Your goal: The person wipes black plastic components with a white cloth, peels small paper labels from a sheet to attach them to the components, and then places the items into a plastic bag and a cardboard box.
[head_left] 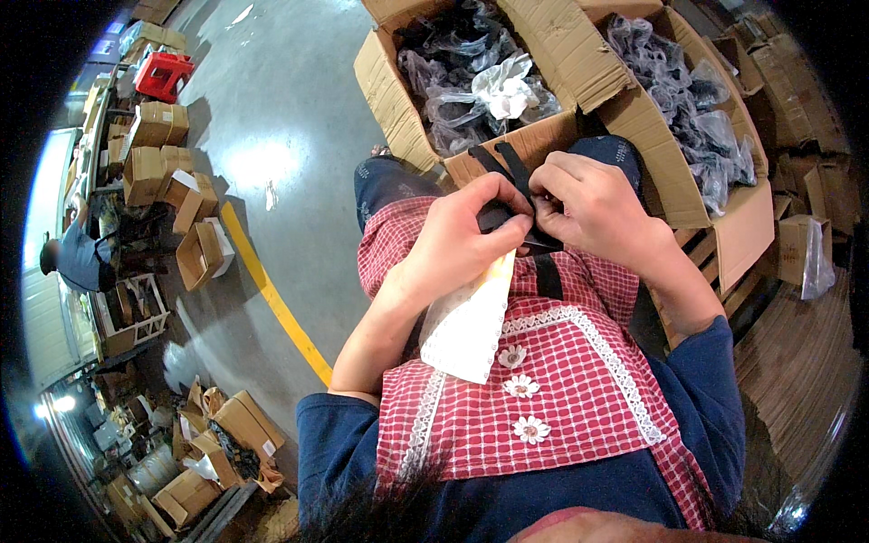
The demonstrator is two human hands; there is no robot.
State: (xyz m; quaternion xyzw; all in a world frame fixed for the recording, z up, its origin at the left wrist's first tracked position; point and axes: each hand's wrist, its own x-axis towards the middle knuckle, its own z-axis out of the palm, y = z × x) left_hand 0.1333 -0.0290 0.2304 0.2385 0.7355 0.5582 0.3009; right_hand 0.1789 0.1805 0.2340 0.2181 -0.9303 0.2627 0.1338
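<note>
My left hand [466, 226] is closed, thumb and forefinger pinched on a dark item with black straps [514, 167]. Opposite it, my right hand [588, 201] has its fingers curled together at the same black item, close to my left fingertips. Most of that item is hidden by my fingers, and I cannot make out its kind. A white paper sheet [466, 330] with a yellow patch near its top hangs below my left hand, over my red checked apron [579, 389]. Another length of black strap [548, 276] lies on the apron below my right hand.
In front of me stands an open cardboard box [385, 95] of clear-bagged dark items. A second open box [744, 240] of them is at the right, beside stacked flat cardboard [797, 362]. More boxes [145, 176], a red stool [163, 76] and a person [81, 258] are at the left.
</note>
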